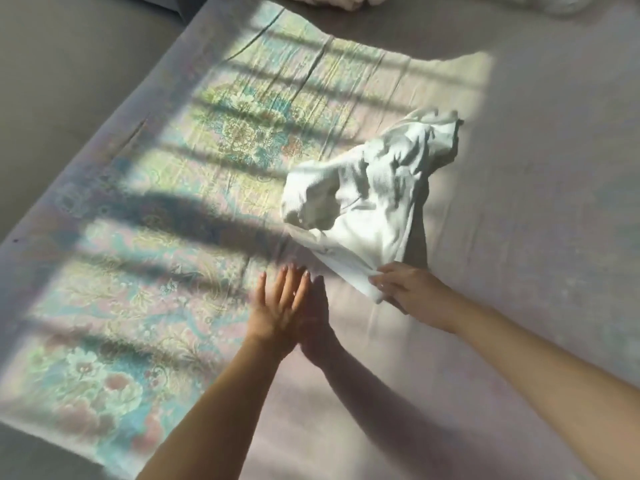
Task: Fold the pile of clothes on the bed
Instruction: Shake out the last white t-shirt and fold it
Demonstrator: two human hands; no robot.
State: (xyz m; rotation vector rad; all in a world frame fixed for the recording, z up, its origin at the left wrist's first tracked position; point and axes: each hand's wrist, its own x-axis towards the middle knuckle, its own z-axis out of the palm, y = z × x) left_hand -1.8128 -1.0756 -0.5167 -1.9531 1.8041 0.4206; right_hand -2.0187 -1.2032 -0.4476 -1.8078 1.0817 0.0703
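The step in hand appears to be laying out a crumpled white garment point(367, 188) on the bed point(519, 237): the right hand point(405, 289) pinches its near edge, the left hand point(280, 306) hovers flat-fingered and empty, and spreading it flat comes next.

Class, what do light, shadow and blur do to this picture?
Head view: barred sunlight stripes the floral bedsheet; the left hand casts a dark shadow beside itself; motion blur softens the white garment pinched by the right hand; wide-angle edges smear.
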